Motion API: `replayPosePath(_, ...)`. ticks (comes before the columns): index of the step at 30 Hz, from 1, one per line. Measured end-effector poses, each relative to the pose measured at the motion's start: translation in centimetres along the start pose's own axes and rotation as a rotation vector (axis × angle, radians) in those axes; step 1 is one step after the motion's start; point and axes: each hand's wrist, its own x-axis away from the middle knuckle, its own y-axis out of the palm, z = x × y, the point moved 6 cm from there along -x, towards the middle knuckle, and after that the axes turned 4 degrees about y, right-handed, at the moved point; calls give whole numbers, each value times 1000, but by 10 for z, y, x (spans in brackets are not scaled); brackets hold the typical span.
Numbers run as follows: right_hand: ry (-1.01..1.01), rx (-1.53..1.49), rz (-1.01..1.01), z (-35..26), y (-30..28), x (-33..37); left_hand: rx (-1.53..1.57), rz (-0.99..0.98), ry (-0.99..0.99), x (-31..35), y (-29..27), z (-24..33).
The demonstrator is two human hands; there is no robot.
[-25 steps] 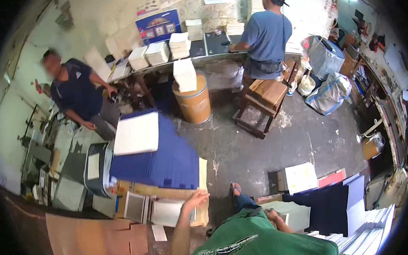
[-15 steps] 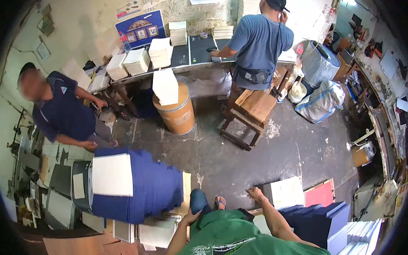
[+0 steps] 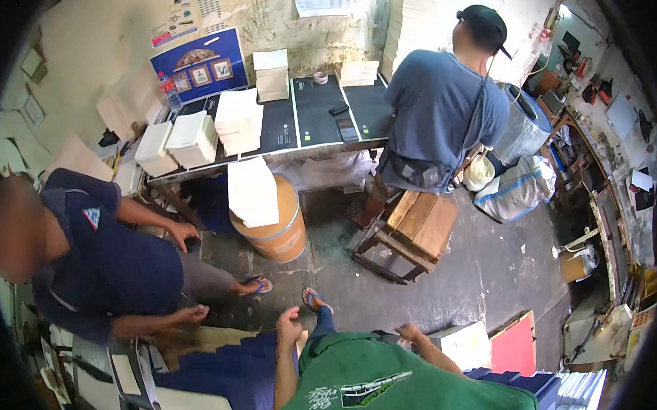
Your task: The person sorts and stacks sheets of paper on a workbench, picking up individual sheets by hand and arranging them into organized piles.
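stained, patchy pale wall, blue panel leaning on it, long dark-topped surface below, wooden stool out front, scuffed dark floor, cluttered shelving right, bright light upper right

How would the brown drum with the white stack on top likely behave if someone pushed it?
The brown drum would probably resist a gentle, low push, standing upright on its flat end. The white stack might slide or topple first, as no strap shows around it. Laid over, the drum could roll, given its round wall.
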Motion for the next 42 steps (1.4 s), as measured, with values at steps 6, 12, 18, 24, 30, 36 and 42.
replayPosePath(6, 119, -468, 125, -65, -56, -15, -95, -222, 92, -232, -13, 35)
replayPosePath(12, -21, -768, 224, -183, -128, -34, -468, -585, -130, -351, -12, 24)
replayPosePath(18, -102, -714, 126, -276, -204, -105, -319, -736, -378, -352, 14, -21)
replayPosePath(24, -272, -499, -160, -389, -289, -211, 32, -510, -749, -283, 21, -100)
replayPosePath(30, -463, -119, -200, -536, -324, -254, 261, 299, -887, -263, -24, -95)
replayPosePath(36, -457, 102, -197, -590, -323, -302, 22, 169, -951, -301, -39, -50)
replayPosePath(42, -474, 522, -137, -563, -313, -342, 604, 641, -832, -305, -74, -78)
